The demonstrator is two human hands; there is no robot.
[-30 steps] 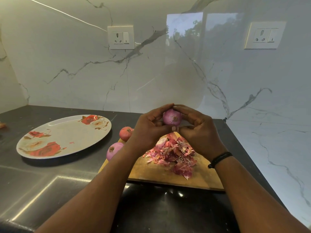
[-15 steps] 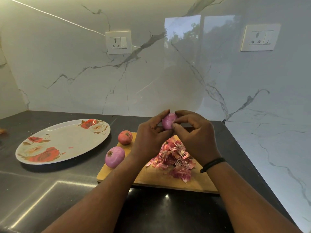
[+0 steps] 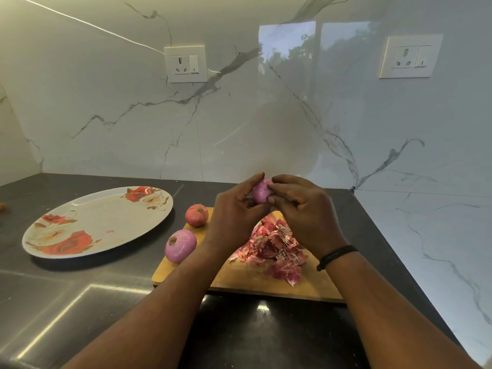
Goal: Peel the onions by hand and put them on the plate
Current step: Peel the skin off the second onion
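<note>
Both hands hold a small purple onion (image 3: pixel 261 192) above the far end of the wooden cutting board (image 3: pixel 255 283). My left hand (image 3: pixel 235 213) grips it from the left and my right hand (image 3: pixel 303 209) pinches its top and side with thumb and fingers. A peeled purple onion (image 3: pixel 180 245) lies at the board's left edge. An onion in reddish skin (image 3: pixel 197 215) sits behind it. The floral oval plate (image 3: pixel 87 225) lies to the left with no onion on it. A heap of onion skins (image 3: pixel 274 249) lies on the board below my hands.
The dark counter (image 3: pixel 80 302) runs to the marble walls at the back and right. Two wall sockets (image 3: pixel 185 64) are mounted above. A small orange scrap (image 3: pixel 2 206) lies at the far left edge.
The view has tilted so the scene sits lower in frame. My fingers have shifted round the onion, covering more of it than a second ago. Plate and other onions have not moved.
</note>
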